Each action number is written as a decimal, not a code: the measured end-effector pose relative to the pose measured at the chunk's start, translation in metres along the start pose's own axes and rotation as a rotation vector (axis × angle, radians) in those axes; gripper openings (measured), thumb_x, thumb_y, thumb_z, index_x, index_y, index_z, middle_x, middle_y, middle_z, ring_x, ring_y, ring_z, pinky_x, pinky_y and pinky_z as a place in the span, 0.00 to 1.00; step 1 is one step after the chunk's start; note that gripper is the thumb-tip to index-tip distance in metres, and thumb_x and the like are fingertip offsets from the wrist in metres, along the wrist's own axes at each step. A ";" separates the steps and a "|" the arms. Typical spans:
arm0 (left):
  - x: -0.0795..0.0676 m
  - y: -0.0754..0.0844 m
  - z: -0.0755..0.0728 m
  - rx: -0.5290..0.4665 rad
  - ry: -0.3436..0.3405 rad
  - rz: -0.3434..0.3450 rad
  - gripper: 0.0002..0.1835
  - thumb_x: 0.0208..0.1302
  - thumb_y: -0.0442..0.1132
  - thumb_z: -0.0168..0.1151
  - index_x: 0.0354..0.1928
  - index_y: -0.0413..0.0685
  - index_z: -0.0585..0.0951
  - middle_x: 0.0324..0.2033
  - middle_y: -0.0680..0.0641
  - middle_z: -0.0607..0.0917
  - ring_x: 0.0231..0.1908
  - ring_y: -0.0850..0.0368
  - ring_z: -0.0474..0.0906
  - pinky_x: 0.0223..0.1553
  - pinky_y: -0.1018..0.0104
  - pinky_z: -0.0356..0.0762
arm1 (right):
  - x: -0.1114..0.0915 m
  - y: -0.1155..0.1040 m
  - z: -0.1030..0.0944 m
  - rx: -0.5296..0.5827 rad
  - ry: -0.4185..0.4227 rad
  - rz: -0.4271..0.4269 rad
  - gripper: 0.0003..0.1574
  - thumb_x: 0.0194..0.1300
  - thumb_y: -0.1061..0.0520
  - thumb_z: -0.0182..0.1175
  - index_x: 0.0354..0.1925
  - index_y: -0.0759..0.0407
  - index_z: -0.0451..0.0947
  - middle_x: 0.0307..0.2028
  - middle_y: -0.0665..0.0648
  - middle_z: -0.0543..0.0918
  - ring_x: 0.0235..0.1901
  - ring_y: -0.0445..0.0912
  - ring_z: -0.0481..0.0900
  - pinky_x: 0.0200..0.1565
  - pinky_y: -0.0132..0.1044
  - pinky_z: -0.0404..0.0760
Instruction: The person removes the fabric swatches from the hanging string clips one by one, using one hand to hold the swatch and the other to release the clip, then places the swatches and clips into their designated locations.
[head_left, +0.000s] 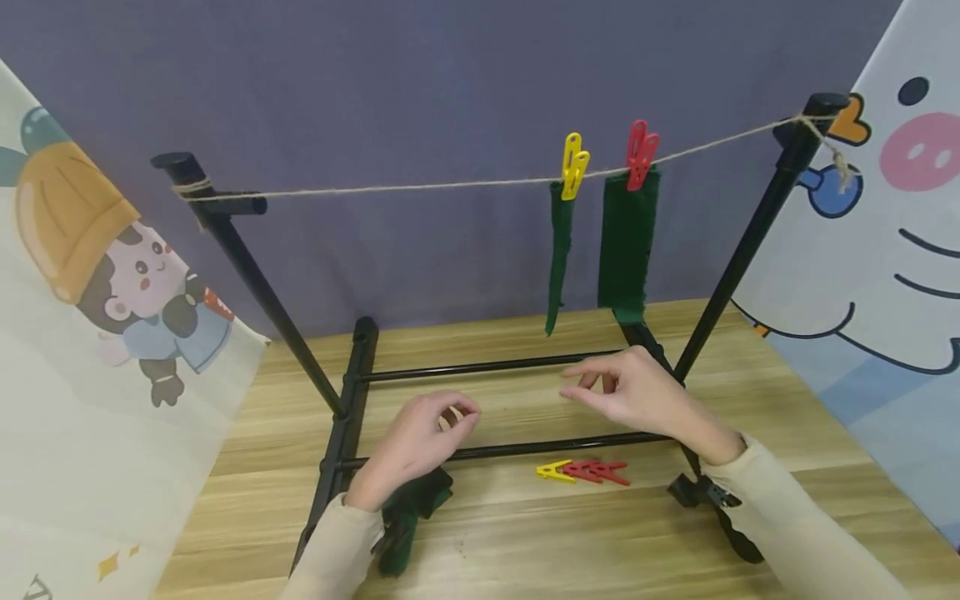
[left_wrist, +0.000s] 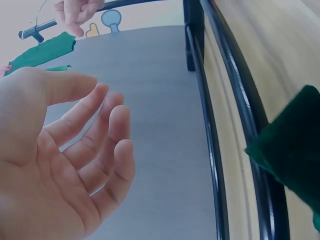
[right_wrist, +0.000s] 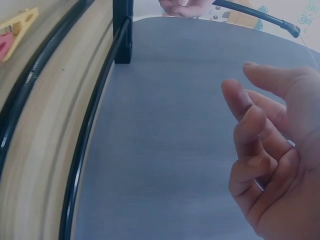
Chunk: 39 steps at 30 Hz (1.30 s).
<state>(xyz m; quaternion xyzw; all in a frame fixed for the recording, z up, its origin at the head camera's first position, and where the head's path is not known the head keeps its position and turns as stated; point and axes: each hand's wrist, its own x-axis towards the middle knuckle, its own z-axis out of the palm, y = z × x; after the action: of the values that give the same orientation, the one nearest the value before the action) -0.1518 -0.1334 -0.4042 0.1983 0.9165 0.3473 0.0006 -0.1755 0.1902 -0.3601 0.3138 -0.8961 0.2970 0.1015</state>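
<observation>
Two empty hands above the rack, green cloth above and below
The left hand (head_left: 427, 437) held nothing, thumb and forefinger nearly meeting; the right hand (head_left: 637, 387) was empty too, thumb and forefinger apart. A crumpled green cloth (head_left: 397, 542) lay on the bench (head_left: 487, 550) beside the left sleeve (head_left: 333, 542), which I thought might snag and drag it. The narrow green strip (head_left: 560, 258) hung from the string (head_left: 412, 187) by one yellow peg (head_left: 574, 167); a knock from the right hand could, I judged, have worked it loose.
</observation>
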 end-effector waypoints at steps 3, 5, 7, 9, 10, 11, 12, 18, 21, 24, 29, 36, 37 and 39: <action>0.004 0.003 0.001 -0.014 0.017 0.012 0.06 0.74 0.51 0.60 0.45 0.71 0.85 0.41 0.69 0.85 0.39 0.70 0.80 0.39 0.69 0.79 | 0.003 -0.001 -0.003 0.000 0.011 0.005 0.12 0.63 0.46 0.72 0.46 0.43 0.90 0.27 0.38 0.87 0.11 0.31 0.64 0.15 0.30 0.64; 0.006 0.004 0.001 -0.023 0.035 0.032 0.06 0.73 0.50 0.60 0.44 0.69 0.85 0.40 0.68 0.85 0.38 0.69 0.80 0.38 0.69 0.79 | 0.005 -0.002 -0.005 0.000 0.020 0.005 0.12 0.64 0.46 0.72 0.46 0.42 0.90 0.27 0.38 0.87 0.11 0.32 0.64 0.15 0.30 0.64; 0.007 0.004 0.000 -0.032 0.047 0.049 0.05 0.73 0.48 0.61 0.44 0.68 0.86 0.40 0.68 0.86 0.38 0.69 0.80 0.37 0.70 0.79 | 0.006 -0.004 -0.007 0.006 0.029 0.006 0.11 0.64 0.47 0.72 0.45 0.43 0.90 0.27 0.38 0.87 0.11 0.32 0.64 0.15 0.30 0.64; 0.009 0.005 0.000 -0.040 0.056 0.057 0.06 0.73 0.48 0.61 0.44 0.68 0.86 0.40 0.67 0.86 0.37 0.69 0.80 0.36 0.70 0.79 | 0.008 -0.005 -0.009 0.012 0.034 0.005 0.11 0.64 0.47 0.72 0.45 0.44 0.90 0.28 0.39 0.87 0.12 0.32 0.63 0.15 0.30 0.63; 0.010 0.005 0.000 -0.043 0.057 0.059 0.06 0.73 0.48 0.61 0.44 0.68 0.86 0.40 0.68 0.85 0.38 0.69 0.80 0.36 0.70 0.79 | 0.009 -0.006 -0.010 0.011 0.039 0.004 0.11 0.64 0.48 0.72 0.45 0.45 0.90 0.28 0.40 0.88 0.11 0.32 0.63 0.15 0.30 0.63; 0.010 0.006 0.000 -0.044 0.058 0.058 0.06 0.73 0.48 0.61 0.45 0.68 0.86 0.40 0.68 0.85 0.38 0.69 0.80 0.36 0.70 0.79 | 0.009 -0.007 -0.011 0.012 0.042 0.004 0.11 0.64 0.48 0.72 0.45 0.45 0.90 0.28 0.40 0.88 0.11 0.32 0.63 0.15 0.30 0.63; 0.011 0.006 0.000 -0.044 0.056 0.055 0.06 0.74 0.49 0.61 0.45 0.69 0.86 0.40 0.68 0.85 0.38 0.69 0.80 0.36 0.71 0.79 | 0.010 -0.008 -0.013 0.015 0.044 0.003 0.11 0.64 0.48 0.72 0.45 0.45 0.90 0.28 0.40 0.88 0.11 0.32 0.62 0.15 0.29 0.62; 0.017 0.011 -0.004 -0.077 0.085 0.075 0.05 0.73 0.47 0.63 0.44 0.66 0.86 0.40 0.64 0.86 0.37 0.66 0.80 0.36 0.70 0.80 | 0.015 -0.011 -0.020 0.022 0.063 -0.032 0.11 0.64 0.50 0.72 0.46 0.45 0.90 0.28 0.41 0.88 0.09 0.30 0.60 0.14 0.29 0.61; 0.020 0.013 -0.008 -0.093 0.101 0.083 0.05 0.72 0.46 0.63 0.44 0.65 0.86 0.39 0.62 0.87 0.37 0.65 0.80 0.36 0.69 0.79 | 0.017 -0.012 -0.023 0.022 0.070 -0.052 0.10 0.65 0.51 0.71 0.46 0.46 0.90 0.28 0.42 0.88 0.10 0.30 0.60 0.14 0.29 0.61; 0.024 0.016 -0.010 -0.094 0.103 0.101 0.05 0.73 0.46 0.62 0.44 0.65 0.86 0.39 0.62 0.87 0.37 0.64 0.81 0.36 0.69 0.79 | 0.020 -0.012 -0.026 0.026 0.072 -0.072 0.10 0.65 0.52 0.71 0.45 0.47 0.90 0.27 0.42 0.88 0.10 0.30 0.60 0.14 0.28 0.61; 0.030 0.022 -0.013 -0.102 0.099 0.100 0.06 0.73 0.47 0.62 0.45 0.65 0.86 0.40 0.62 0.87 0.37 0.65 0.81 0.37 0.68 0.80 | 0.024 -0.017 -0.033 0.032 0.087 -0.111 0.10 0.64 0.54 0.72 0.45 0.49 0.90 0.27 0.42 0.88 0.11 0.30 0.61 0.15 0.27 0.62; 0.036 0.029 -0.014 -0.125 0.085 0.092 0.07 0.74 0.48 0.61 0.47 0.66 0.86 0.39 0.62 0.87 0.36 0.64 0.81 0.38 0.65 0.80 | 0.029 -0.021 -0.041 0.022 0.088 -0.133 0.12 0.63 0.56 0.73 0.46 0.49 0.90 0.26 0.42 0.88 0.12 0.31 0.63 0.16 0.27 0.64; 0.037 0.030 -0.014 -0.132 0.085 0.093 0.07 0.74 0.48 0.60 0.47 0.65 0.86 0.39 0.61 0.87 0.35 0.64 0.81 0.38 0.65 0.80 | 0.029 -0.021 -0.042 0.020 0.086 -0.136 0.12 0.62 0.56 0.73 0.46 0.50 0.90 0.26 0.42 0.89 0.12 0.31 0.64 0.16 0.27 0.64; 0.040 0.031 -0.015 -0.143 0.091 0.102 0.07 0.74 0.48 0.61 0.47 0.65 0.86 0.39 0.61 0.87 0.34 0.64 0.81 0.37 0.65 0.80 | 0.030 -0.022 -0.044 0.012 0.086 -0.140 0.12 0.62 0.57 0.73 0.45 0.50 0.90 0.26 0.43 0.88 0.12 0.30 0.64 0.16 0.27 0.64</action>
<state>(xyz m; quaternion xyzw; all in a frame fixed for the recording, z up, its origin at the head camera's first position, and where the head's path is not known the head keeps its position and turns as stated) -0.1794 -0.1074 -0.3680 0.2283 0.8772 0.4200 -0.0448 -0.1853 0.1877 -0.3030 0.3634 -0.8649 0.3077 0.1586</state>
